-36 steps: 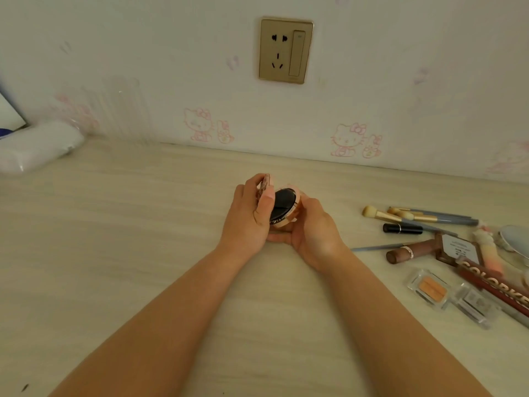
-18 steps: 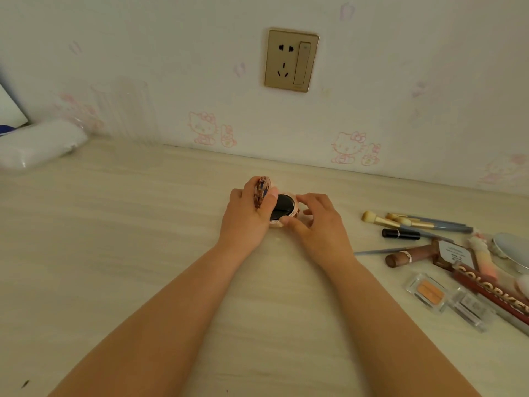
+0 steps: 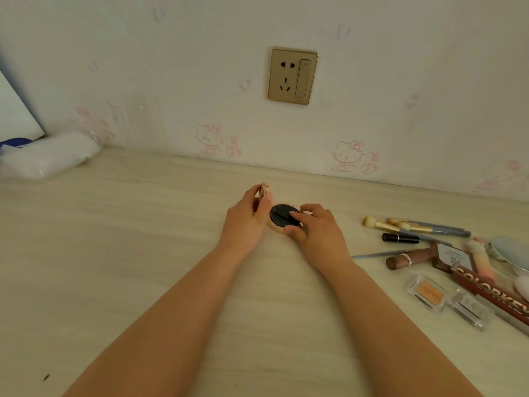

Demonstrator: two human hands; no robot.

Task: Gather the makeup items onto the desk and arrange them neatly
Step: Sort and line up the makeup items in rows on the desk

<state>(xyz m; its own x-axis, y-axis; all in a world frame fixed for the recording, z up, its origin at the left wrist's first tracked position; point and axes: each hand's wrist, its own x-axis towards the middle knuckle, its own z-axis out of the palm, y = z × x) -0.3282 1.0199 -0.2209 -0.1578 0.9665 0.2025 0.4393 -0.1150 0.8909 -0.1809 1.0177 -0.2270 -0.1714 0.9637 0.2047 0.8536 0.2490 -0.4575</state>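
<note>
A round gold compact (image 3: 282, 220) with a black puff inside rests on the pale wooden desk (image 3: 143, 253), its lid (image 3: 262, 191) standing upright. My left hand (image 3: 246, 222) pinches the raised lid. My right hand (image 3: 315, 227) holds the base, fingertips on the black puff. At the right lie makeup brushes (image 3: 412, 226), a black lipstick (image 3: 400, 238), a brown tube (image 3: 409, 257), two clear palettes (image 3: 428, 292), a brown box (image 3: 450, 255) and a red Colorkey box (image 3: 492, 293).
The wall with a gold power socket (image 3: 292, 75) runs along the desk's back edge. A white plastic-wrapped pack (image 3: 48, 156) lies at the back left. A pale blue round object (image 3: 512, 253) sits at the far right edge.
The open compact has come down from in front of me onto the desk and now lies flat. My right fingers have moved onto the black puff; the left still holds the lid up.
</note>
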